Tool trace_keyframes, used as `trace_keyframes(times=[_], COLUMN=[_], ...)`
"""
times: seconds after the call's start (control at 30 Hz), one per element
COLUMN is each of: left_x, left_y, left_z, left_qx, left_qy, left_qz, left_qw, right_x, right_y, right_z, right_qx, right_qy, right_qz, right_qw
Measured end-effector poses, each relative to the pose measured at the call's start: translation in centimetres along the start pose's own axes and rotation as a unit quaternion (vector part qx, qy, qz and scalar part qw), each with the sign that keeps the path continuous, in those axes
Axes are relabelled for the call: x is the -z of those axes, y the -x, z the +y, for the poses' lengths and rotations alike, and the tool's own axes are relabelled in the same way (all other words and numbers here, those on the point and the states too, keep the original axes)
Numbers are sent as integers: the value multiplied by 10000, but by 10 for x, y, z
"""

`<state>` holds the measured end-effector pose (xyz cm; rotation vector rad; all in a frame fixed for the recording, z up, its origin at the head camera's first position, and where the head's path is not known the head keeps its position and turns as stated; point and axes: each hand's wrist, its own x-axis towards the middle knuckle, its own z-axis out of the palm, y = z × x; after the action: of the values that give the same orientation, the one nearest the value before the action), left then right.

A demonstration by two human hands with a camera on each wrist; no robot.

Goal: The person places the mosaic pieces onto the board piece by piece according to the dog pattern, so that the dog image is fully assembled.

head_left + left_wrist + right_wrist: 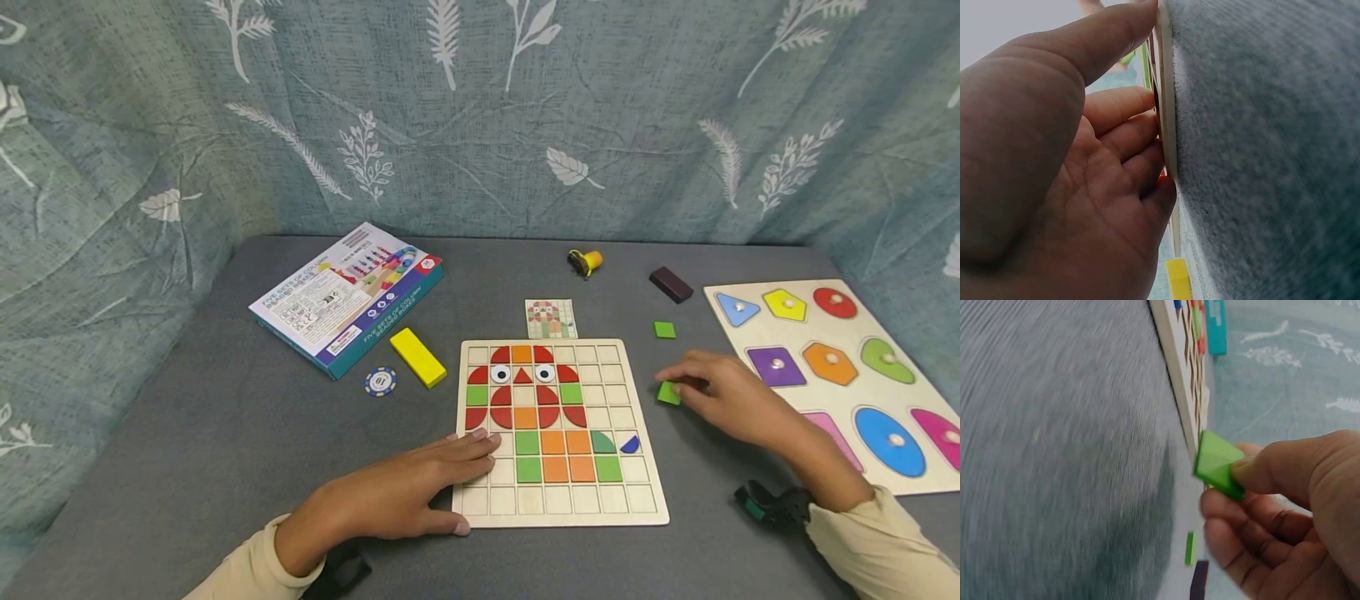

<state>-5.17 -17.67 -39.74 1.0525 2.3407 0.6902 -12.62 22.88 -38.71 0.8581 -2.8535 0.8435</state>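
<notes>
A wooden grid board lies on the grey cloth, with red, orange, green and blue pieces set in a figure with two round eyes. My left hand rests along its left side, fingertips on the cells and thumb at the lower left edge. Just right of the board, my right hand pinches a green square tile between thumb and fingers, tilted off the cloth. Another green tile lies flat farther back. A blue half-round piece sits askew on a right-hand cell. The small pattern card touches the board's far edge.
A shape puzzle board with knobbed pieces lies at the right. Behind are a dark block and a small yellow-and-black object. Toward the left are a yellow block, a poker chip and a flat box.
</notes>
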Motion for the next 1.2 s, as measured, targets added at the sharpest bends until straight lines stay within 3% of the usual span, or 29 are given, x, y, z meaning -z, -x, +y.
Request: trace_keyframes(times=[0.2, 0.33, 0.63, 1.2], left_x=[0, 0, 0, 0], left_y=[0, 0, 0, 0], left_z=[0, 0, -1, -2], left_qx=[-21, -55, -57, -75], left_qy=[-1, -5, 3, -4], left_qz=[41, 58, 53, 67], left_qw=[10000, 10000, 10000, 9999], right_x=[-10, -15, -21, -34], right_y=[-6, -11, -17, -30], right_z=[-11, -20, -37, -71], right_qx=[417, 594, 784, 1314], right_qy=[-265, -451, -931, -1630], right_qz=[332, 336, -3, -762], right_qw=[9982, 9966, 9926, 9749])
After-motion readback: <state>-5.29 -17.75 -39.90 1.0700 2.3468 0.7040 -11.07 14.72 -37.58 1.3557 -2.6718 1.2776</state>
